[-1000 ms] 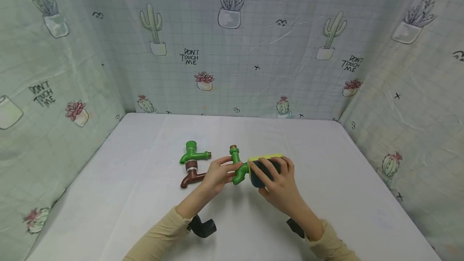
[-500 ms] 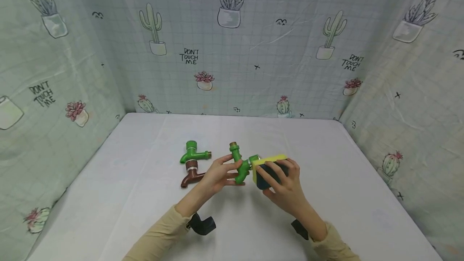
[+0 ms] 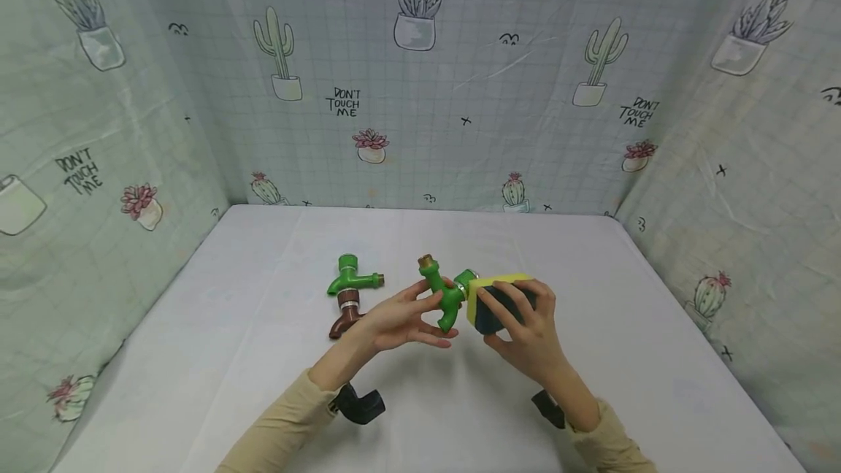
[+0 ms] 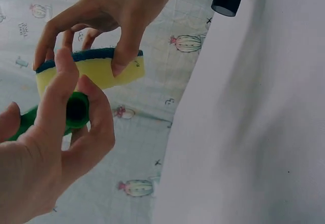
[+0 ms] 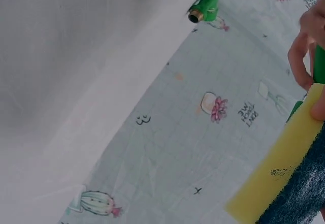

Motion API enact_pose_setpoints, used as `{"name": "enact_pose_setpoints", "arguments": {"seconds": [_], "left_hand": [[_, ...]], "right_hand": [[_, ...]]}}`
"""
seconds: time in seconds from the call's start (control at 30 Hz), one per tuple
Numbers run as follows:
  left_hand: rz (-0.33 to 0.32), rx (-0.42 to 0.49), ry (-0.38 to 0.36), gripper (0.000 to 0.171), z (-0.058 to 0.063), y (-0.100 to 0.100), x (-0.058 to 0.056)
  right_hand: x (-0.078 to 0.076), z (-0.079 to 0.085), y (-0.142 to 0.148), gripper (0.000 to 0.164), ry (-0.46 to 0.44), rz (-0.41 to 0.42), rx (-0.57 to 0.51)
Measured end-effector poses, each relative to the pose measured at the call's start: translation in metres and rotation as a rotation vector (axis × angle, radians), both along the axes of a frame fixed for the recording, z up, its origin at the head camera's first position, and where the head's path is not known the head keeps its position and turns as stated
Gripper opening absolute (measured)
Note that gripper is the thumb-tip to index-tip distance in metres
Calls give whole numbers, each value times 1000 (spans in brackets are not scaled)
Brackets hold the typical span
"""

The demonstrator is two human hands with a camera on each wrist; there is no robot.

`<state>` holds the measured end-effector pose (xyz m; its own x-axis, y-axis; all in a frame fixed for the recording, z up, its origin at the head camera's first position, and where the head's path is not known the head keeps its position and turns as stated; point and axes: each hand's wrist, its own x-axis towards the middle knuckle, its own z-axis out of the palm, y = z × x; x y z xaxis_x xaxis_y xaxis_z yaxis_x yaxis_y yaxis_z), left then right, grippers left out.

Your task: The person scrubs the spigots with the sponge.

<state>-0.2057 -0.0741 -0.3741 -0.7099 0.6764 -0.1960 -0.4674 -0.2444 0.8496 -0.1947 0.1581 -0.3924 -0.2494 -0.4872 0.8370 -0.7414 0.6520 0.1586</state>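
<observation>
My left hand holds a green tap raised above the table, its brass threaded end pointing up and away. In the left wrist view the fingers wrap the tap near its open green spout. My right hand grips a sponge with a yellow side and a dark scouring side. The sponge's yellow side faces the tap and lies at its knob end; whether they press together I cannot tell. Part of the tap is hidden behind the sponge in the right wrist view.
On the white table, left of the hands, lie another green tap and a brown tap, partly covered by my left arm. Black devices sit at both wrists. Printed cloth walls enclose the back and sides.
Both hands have moved slightly right, carrying the tap and the sponge. The tap has tilted, its knob end turning up and away, and my left fingers have shifted on it.
</observation>
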Motion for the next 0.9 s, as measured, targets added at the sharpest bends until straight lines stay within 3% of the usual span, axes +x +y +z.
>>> {"name": "enact_pose_setpoints", "arguments": {"seconds": [0.23, 0.53, 0.73, 0.9], "left_hand": [[-69, 95, 100, 39, -3, 0, -4], [120, -47, 59, 53, -5, 5, -6], [121, -46, 51, 22, -2, 3, -8], [141, 35, 24, 25, -1, 4, -9]], "right_hand": [[-2, 1, 3, 79, -13, 22, -32], [-1, 4, 4, 80, -8, 49, -31], [0, 4, 5, 76, -6, 73, -38], [0, 4, 7, 74, 39, 87, -18]]}}
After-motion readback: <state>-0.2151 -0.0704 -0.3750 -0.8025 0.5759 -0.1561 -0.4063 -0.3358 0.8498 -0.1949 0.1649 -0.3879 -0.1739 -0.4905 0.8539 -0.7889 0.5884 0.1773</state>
